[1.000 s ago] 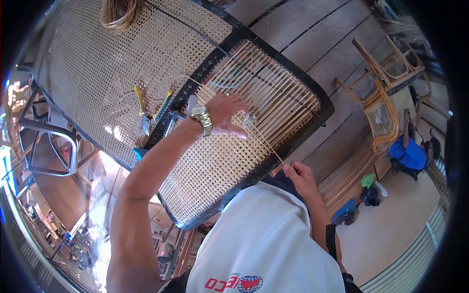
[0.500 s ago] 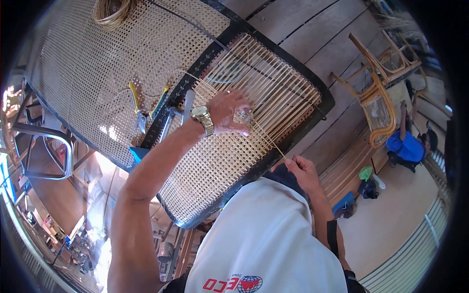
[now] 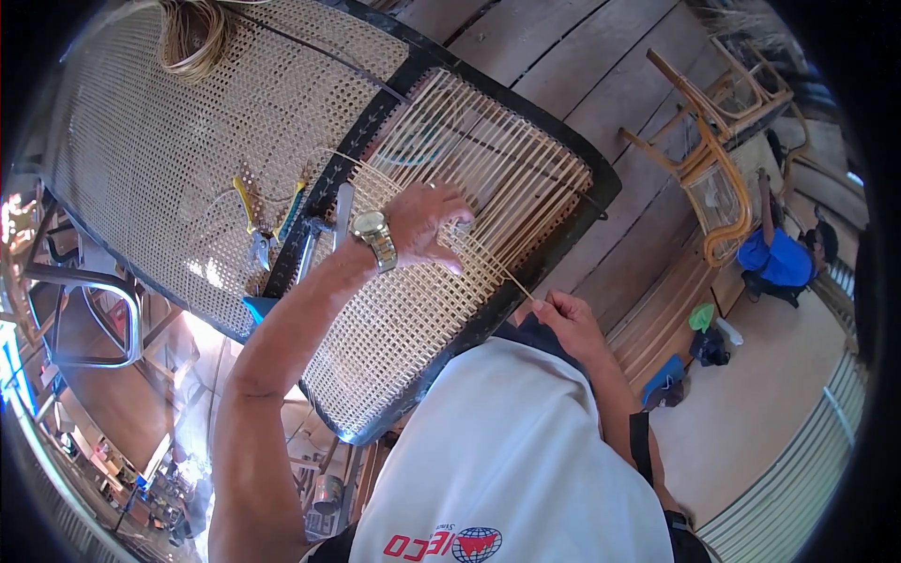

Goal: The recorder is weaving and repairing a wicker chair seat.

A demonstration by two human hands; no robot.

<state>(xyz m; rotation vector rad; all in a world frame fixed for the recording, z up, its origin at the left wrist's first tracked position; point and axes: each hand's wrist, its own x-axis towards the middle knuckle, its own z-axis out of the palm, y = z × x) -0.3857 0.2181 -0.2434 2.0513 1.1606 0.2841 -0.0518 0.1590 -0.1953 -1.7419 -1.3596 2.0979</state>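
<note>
A dark-framed cane panel (image 3: 368, 373) lies before me, with a close weave on its near part and long parallel strands (image 3: 540, 178) on its far right part. My left hand (image 3: 422, 227), with a watch on the wrist, rests over the edge of the weave. Its thumb is apart from the bent fingers, and I see nothing held. Just past the frame's right edge, my right hand (image 3: 571, 324) pinches the end of a thin cane strand (image 3: 519, 284) that runs out of the weave. What lies under the left palm is hidden.
Yellow- and teal-handled cutters (image 3: 262, 246) and a metal tool (image 3: 343, 208) lie left of my left hand. A coil of cane (image 3: 194, 42) sits at the far left. Right, a person in blue (image 3: 781, 255) is beside a wooden chair (image 3: 718, 183). Metal-framed chairs (image 3: 131, 324) stand left.
The whole view has shifted slightly, so the panel and both hands appear a little further left. My left hand stays over the weave, and the right still pinches the strand.
</note>
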